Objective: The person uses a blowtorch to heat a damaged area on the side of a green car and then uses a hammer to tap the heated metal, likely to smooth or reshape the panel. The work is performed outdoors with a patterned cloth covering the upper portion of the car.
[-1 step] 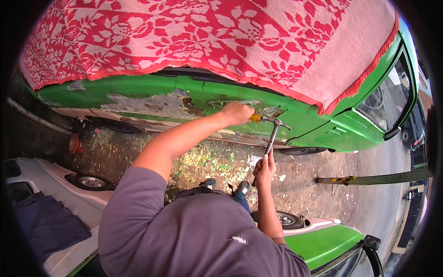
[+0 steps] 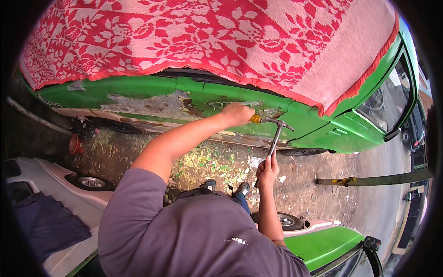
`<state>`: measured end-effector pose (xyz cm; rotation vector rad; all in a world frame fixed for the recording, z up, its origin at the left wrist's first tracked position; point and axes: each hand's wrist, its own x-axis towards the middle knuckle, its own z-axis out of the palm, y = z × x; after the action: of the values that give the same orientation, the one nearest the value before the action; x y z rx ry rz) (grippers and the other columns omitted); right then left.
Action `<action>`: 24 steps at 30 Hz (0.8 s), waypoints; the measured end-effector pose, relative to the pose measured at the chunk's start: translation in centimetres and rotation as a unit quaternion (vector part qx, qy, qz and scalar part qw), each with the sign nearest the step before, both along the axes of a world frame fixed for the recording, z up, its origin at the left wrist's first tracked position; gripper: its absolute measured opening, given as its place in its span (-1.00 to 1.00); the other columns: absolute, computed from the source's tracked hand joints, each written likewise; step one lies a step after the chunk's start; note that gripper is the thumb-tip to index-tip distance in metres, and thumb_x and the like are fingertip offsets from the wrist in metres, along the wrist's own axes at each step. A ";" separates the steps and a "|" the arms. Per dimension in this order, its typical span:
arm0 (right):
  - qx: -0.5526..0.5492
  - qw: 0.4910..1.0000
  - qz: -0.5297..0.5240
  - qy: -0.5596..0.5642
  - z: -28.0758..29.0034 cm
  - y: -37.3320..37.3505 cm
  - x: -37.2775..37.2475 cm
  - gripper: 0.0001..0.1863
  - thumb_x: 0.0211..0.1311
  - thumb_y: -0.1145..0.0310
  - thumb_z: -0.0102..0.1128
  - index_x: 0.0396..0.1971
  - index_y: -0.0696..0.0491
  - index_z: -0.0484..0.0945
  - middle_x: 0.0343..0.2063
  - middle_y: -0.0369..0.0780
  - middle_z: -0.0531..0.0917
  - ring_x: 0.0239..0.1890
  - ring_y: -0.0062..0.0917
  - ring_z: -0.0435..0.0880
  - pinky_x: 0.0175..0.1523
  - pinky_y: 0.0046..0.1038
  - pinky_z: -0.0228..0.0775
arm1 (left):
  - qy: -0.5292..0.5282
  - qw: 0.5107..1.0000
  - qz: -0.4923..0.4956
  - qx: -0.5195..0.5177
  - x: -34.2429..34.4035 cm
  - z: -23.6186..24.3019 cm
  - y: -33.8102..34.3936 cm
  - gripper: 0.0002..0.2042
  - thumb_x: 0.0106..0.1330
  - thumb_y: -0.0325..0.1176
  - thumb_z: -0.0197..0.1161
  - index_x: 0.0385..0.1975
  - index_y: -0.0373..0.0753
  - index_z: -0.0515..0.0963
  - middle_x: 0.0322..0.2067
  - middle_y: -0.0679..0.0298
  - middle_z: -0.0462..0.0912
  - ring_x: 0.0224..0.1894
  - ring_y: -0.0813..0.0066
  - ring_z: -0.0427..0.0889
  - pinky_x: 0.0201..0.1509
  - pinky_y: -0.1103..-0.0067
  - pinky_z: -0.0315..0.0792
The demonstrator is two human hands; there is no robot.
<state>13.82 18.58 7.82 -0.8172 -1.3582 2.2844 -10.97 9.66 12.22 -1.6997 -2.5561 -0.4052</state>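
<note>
My left hand (image 2: 237,114) is closed around the yellow handle (image 2: 255,118) of a hand tool, against the side of a green car (image 2: 219,94). The tool's blade is hidden, so its exact kind does not show. My right hand (image 2: 267,171) grips the shaft of a metal hammer (image 2: 275,139). The hammer's head is right at the handle's butt end; I cannot tell whether they touch. Around my left hand the green paint is chipped, and further left a large grey and rusty patch (image 2: 152,103) is bare.
A red and pink floral blanket (image 2: 198,37) covers the car's upper part. Paint flakes (image 2: 210,161) litter the ground. An orange cone-shaped object (image 2: 76,144) lies left. A pole (image 2: 378,179) stands at right. Other cars are close behind me, one with a dark cloth (image 2: 48,228) on it.
My right hand and the hammer have shifted slightly to the right. My left hand and the yellow-handled tool stay in place.
</note>
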 end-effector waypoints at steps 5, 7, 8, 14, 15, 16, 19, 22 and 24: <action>0.003 0.997 -0.068 0.026 0.7 -0.2 0.0 -0.48 0.44 0.36 -0.13 0.36 -0.15 0.10 -0.70 -0.49 0.12 -0.74 -0.84 0.08 -0.73 -0.74 -0.08 | -0.005 1.000 0.001 -0.007 -0.1 0.0 -0.5 -0.76 0.05 -0.21 0.32 -0.46 -0.24 0.48 -0.56 0.09 0.63 -0.47 0.08 0.65 -0.38 0.26 0.53; 0.019 1.000 0.020 0.002 -0.1 -1.1 -0.8 -0.48 0.44 0.36 -0.12 0.37 -0.15 0.11 -0.69 -0.50 0.11 -0.74 -0.84 0.07 -0.70 -0.73 -0.07 | -0.003 1.000 0.005 -0.002 -0.4 0.2 -0.5 -0.76 0.04 -0.22 0.32 -0.47 -0.24 0.48 -0.56 0.09 0.62 -0.46 0.08 0.65 -0.38 0.26 0.53; 0.023 0.999 0.025 0.001 0.3 -0.7 -0.8 -0.48 0.44 0.34 -0.11 0.36 -0.15 0.12 -0.69 -0.50 0.10 -0.73 -0.84 0.07 -0.68 -0.72 -0.06 | 0.003 1.000 0.010 0.005 -0.5 0.3 -0.7 -0.75 0.05 -0.22 0.32 -0.47 -0.25 0.47 -0.56 0.09 0.63 -0.46 0.08 0.65 -0.38 0.27 0.53; -0.023 0.999 -0.034 0.022 0.1 -1.1 -1.2 -0.47 0.44 0.35 -0.11 0.37 -0.17 0.08 -0.71 -0.49 0.13 -0.75 -0.84 0.08 -0.72 -0.74 -0.09 | 0.002 0.999 0.014 0.034 -1.4 0.8 -1.0 -0.75 0.05 -0.21 0.32 -0.48 -0.25 0.46 -0.56 0.09 0.62 -0.48 0.08 0.64 -0.39 0.27 0.52; -0.031 1.000 0.004 -0.001 -0.4 -1.6 -1.3 -0.47 0.44 0.35 -0.11 0.36 -0.17 0.10 -0.71 -0.50 0.12 -0.75 -0.84 0.08 -0.72 -0.74 -0.08 | 0.005 0.999 0.013 0.038 -1.4 0.9 -0.8 -0.75 0.05 -0.21 0.31 -0.48 -0.25 0.46 -0.56 0.09 0.62 -0.48 0.08 0.64 -0.40 0.26 0.52; -0.015 1.000 0.019 0.000 0.1 -1.3 -1.3 -0.49 0.44 0.35 -0.11 0.35 -0.17 0.14 -0.70 -0.51 0.11 -0.75 -0.84 0.08 -0.71 -0.73 -0.07 | -0.001 0.999 0.018 0.036 -1.4 0.8 -1.1 -0.75 0.05 -0.22 0.31 -0.47 -0.25 0.46 -0.56 0.09 0.62 -0.47 0.08 0.64 -0.39 0.26 0.52; -0.028 0.997 -0.063 0.040 1.3 -0.3 -0.7 -0.47 0.45 0.35 -0.13 0.37 -0.17 0.08 -0.71 -0.49 0.12 -0.75 -0.86 0.07 -0.72 -0.76 -0.08 | -0.013 0.999 0.027 0.030 -1.4 0.6 -1.4 -0.75 0.05 -0.22 0.31 -0.45 -0.25 0.46 -0.55 0.09 0.62 -0.46 0.08 0.64 -0.39 0.26 0.52; -0.010 0.999 -0.025 0.031 0.6 -1.8 -1.5 -0.47 0.44 0.36 -0.12 0.37 -0.16 0.08 -0.70 -0.49 0.13 -0.74 -0.85 0.09 -0.72 -0.75 -0.08 | -0.015 0.999 0.032 0.024 -1.5 0.8 -1.3 -0.75 0.04 -0.22 0.32 -0.44 -0.25 0.47 -0.54 0.07 0.62 -0.45 0.07 0.64 -0.38 0.26 0.52; 0.000 1.000 0.024 -0.001 0.5 -1.5 -1.2 -0.49 0.43 0.37 -0.11 0.35 -0.14 0.13 -0.70 -0.49 0.12 -0.74 -0.83 0.09 -0.70 -0.72 -0.06 | -0.010 0.999 0.036 0.030 -1.6 0.9 -1.2 -0.74 0.04 -0.22 0.32 -0.43 -0.25 0.47 -0.54 0.07 0.62 -0.46 0.07 0.64 -0.37 0.26 0.52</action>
<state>12.58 17.06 8.35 -0.7951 -1.3923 2.3204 -12.60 8.51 13.11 -1.5862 -2.5826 -0.4904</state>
